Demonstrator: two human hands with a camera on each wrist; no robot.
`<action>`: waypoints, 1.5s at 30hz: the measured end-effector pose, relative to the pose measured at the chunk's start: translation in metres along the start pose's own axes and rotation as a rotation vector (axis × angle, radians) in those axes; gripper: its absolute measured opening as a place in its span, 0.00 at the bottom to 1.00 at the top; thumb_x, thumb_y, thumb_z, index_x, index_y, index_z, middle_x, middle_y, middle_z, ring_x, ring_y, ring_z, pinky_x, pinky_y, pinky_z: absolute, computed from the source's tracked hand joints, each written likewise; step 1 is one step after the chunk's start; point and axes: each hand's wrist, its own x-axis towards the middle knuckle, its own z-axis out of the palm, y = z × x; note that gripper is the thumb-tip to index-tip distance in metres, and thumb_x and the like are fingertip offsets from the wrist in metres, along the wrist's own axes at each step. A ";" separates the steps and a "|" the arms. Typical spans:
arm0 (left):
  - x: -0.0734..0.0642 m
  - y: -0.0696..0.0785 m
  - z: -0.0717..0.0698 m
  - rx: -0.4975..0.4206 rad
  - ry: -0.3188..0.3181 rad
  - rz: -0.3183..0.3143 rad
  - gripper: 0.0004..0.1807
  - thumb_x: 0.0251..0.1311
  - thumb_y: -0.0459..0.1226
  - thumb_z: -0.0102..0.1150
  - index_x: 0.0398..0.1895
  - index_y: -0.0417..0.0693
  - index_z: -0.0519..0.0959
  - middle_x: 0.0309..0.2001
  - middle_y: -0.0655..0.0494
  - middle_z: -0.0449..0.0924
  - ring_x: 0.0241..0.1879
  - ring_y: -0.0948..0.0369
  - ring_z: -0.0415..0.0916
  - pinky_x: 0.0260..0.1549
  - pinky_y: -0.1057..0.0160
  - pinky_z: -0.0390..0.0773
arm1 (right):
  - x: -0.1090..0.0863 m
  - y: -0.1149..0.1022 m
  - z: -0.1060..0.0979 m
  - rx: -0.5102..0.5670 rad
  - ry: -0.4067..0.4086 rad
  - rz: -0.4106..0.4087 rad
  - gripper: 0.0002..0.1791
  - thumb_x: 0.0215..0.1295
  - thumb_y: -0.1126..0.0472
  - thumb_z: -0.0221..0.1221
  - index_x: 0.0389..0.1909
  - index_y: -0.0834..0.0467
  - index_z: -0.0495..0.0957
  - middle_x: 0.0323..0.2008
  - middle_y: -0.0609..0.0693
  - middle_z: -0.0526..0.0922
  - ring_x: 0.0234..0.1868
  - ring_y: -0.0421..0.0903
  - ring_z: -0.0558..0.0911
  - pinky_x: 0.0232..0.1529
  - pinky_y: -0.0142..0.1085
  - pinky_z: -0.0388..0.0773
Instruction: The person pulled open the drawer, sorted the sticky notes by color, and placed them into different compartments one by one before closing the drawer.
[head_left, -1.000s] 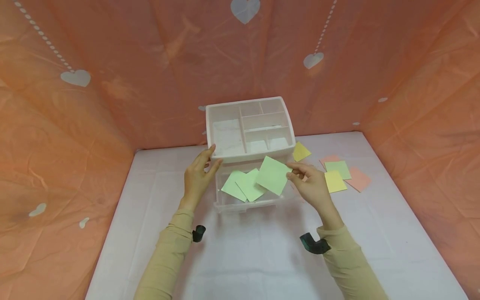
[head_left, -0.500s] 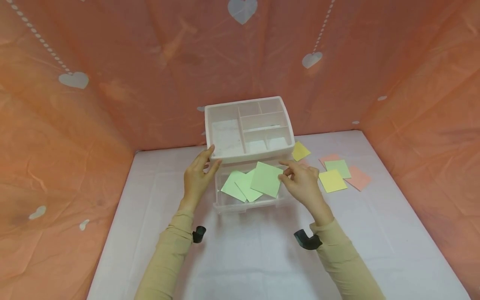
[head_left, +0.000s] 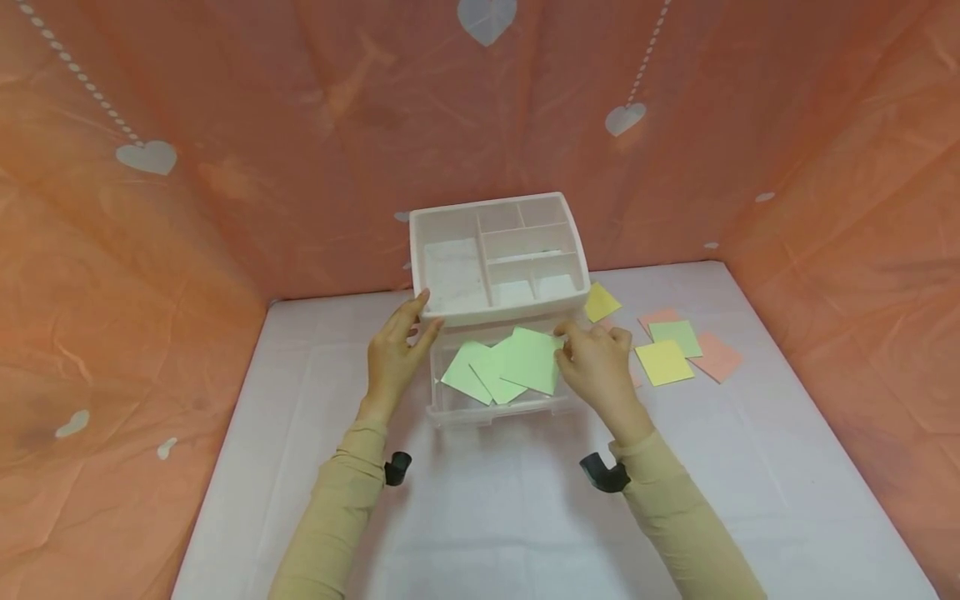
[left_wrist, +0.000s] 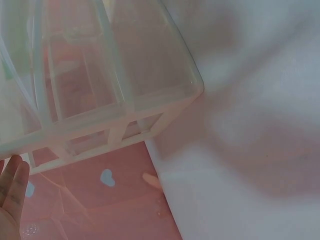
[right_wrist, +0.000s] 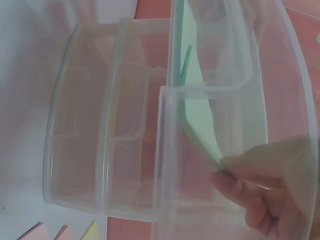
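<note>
A white plastic drawer organizer point(head_left: 498, 318) with a divided top tray stands at the back of the table. Its clear top drawer point(head_left: 459, 417) is pulled out toward me, with two overlapping green sticky notes point(head_left: 467, 375) in it. My right hand point(head_left: 600, 367) pinches the corner of a third green sticky note point(head_left: 531, 360) between thumb and index finger, over the drawer's right part. In the right wrist view, that green sticky note point(right_wrist: 200, 100) shows through clear plastic. My left hand point(head_left: 397, 354) touches the organizer's front left corner, its fingers point(left_wrist: 16, 182) fairly straight.
Right of the organizer lie yellow sticky notes point(head_left: 664, 362), a green sticky note point(head_left: 678, 336) and pink sticky notes point(head_left: 717, 358), partly overlapping. Another yellow sticky note point(head_left: 600, 302) lies by the organizer's right side. An orange curtain point(head_left: 337, 167) surrounds the white table point(head_left: 487, 517).
My right hand has moved left and slightly down with the green sticky note, which now lies lower against the other two. My left hand has stayed at the organizer's corner.
</note>
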 end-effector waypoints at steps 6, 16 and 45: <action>-0.001 0.000 -0.002 0.003 0.009 -0.003 0.26 0.53 0.38 0.66 0.57 0.45 0.75 0.46 0.45 0.81 0.35 0.51 0.81 0.32 0.57 0.87 | 0.004 0.000 0.004 -0.041 -0.009 -0.025 0.08 0.52 0.66 0.60 0.35 0.59 0.80 0.18 0.48 0.80 0.29 0.51 0.77 0.48 0.55 0.64; -0.001 -0.002 0.001 -0.003 0.021 0.022 0.27 0.51 0.37 0.67 0.57 0.46 0.74 0.45 0.46 0.82 0.35 0.52 0.81 0.32 0.58 0.87 | 0.004 0.003 0.006 -0.037 0.004 -0.036 0.09 0.51 0.69 0.59 0.35 0.58 0.80 0.17 0.50 0.78 0.28 0.51 0.76 0.48 0.55 0.65; 0.000 0.001 -0.002 0.008 -0.020 -0.019 0.26 0.53 0.39 0.65 0.58 0.48 0.74 0.48 0.47 0.81 0.37 0.53 0.81 0.32 0.56 0.87 | 0.008 0.033 -0.033 0.521 0.015 0.101 0.10 0.66 0.62 0.52 0.41 0.58 0.80 0.30 0.51 0.82 0.31 0.31 0.74 0.27 0.24 0.72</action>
